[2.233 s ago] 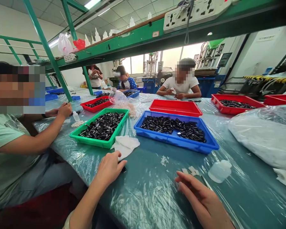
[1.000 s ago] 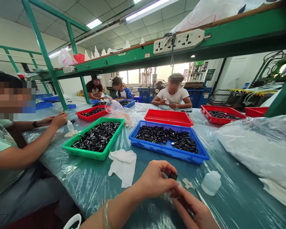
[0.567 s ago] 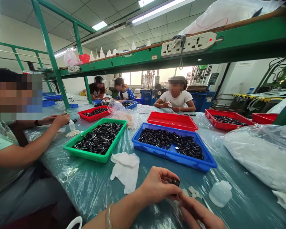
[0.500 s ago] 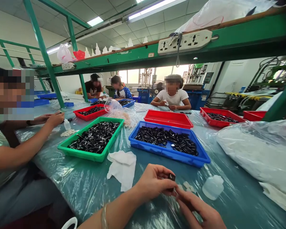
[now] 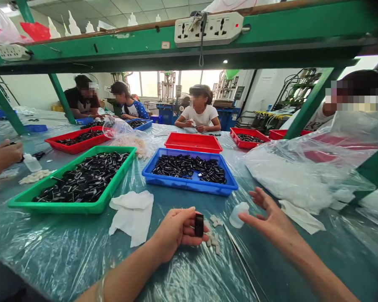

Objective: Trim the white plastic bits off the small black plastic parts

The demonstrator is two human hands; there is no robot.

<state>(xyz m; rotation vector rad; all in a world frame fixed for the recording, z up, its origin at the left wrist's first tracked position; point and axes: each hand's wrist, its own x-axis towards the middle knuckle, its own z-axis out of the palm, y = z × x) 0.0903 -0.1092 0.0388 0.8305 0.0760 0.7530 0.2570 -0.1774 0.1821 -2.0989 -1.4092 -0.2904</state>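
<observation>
My left hand (image 5: 179,230) grips a small black rectangular part (image 5: 199,225) upright between thumb and fingers. To the right, my right hand (image 5: 267,216) has its fingers spread around the near side of a translucent squeeze bottle (image 5: 238,214); whether the thumb touches it I cannot tell. Small whitish pieces (image 5: 212,240) lie on the plastic sheet just beyond my left hand. Between my hands, metal tweezers (image 5: 241,258) rest on the table. A white cloth (image 5: 132,214) is spread out left of my left hand.
A green tray (image 5: 93,205) and a blue tray (image 5: 189,186) hold many black parts. Behind them stands a red tray (image 5: 193,142). A big plastic bag (image 5: 283,167) of white material lies at right. Co-workers sit around the table. A green shelf beam (image 5: 129,46) crosses overhead.
My hands have separated: the right has left the black part and moved to the bottle, opening. My left hand keeps the part. The tweezers have come into clear view; the camera has turned right.
</observation>
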